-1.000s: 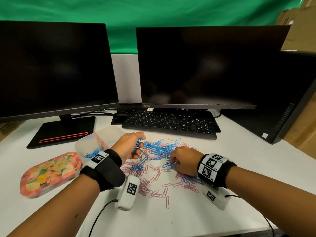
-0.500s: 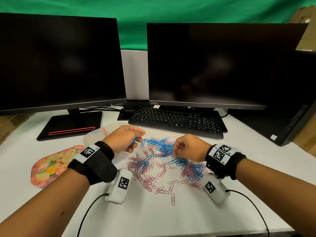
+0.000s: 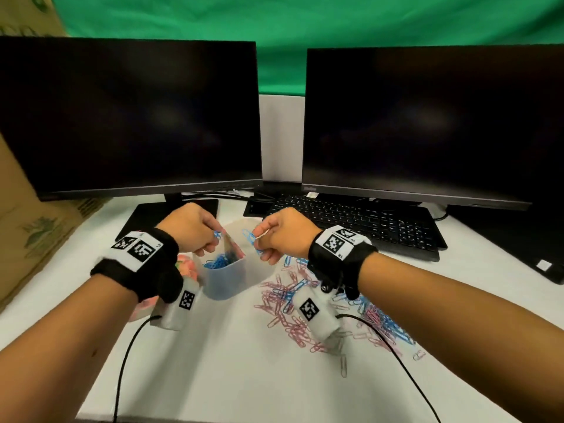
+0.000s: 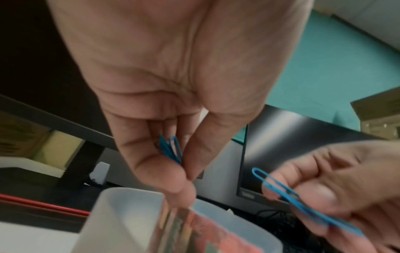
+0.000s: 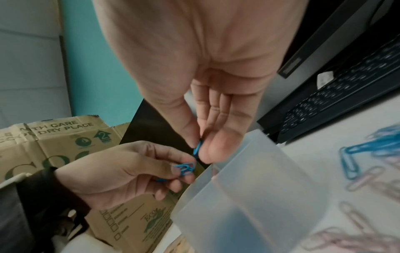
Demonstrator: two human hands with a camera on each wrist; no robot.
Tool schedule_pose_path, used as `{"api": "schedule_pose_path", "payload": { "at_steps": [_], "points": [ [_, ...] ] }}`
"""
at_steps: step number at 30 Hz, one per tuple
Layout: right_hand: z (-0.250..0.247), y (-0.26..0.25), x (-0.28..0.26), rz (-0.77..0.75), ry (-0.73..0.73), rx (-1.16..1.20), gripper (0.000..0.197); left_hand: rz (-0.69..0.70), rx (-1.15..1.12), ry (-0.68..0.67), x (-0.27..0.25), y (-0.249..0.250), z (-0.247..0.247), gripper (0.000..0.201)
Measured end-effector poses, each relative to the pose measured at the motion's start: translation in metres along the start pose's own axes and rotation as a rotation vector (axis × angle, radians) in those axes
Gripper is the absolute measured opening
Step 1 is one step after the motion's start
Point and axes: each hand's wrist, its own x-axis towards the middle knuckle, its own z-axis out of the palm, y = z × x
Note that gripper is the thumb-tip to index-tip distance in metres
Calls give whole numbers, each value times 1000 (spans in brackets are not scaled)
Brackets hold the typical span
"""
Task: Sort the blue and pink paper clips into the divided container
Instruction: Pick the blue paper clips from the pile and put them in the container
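Both hands over the divided container [image 3: 224,277] on the desk [image 3: 244,361] — left hand [image 3: 192,228] pinches blue clips [image 4: 171,149], right hand [image 3: 282,235] pinches a blue paper clip [image 3: 250,238]. I'd release low over the blue-filled compartment — not across the divider.

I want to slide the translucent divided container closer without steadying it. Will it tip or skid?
The container looks like thin, light plastic holding only a few blue clips, so it would probably skid easily on the smooth white desk. Its tallish walls suggest a high push might tip it.
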Motion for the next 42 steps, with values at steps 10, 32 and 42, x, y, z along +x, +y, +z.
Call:
{"api": "schedule_pose_path", "payload": {
  "at_steps": [10,32,42],
  "points": [
    [39,-25,38,76,-6,-78,16,-56,204,75,4,-5,6,28],
    [-75,79,-65,88,-6,-836,26,277,497,-217,-10,45,124,17],
    [-64,81,-64,51,-34,-795,24,281,627,-247,-6,33,137,14]
  ]
}}
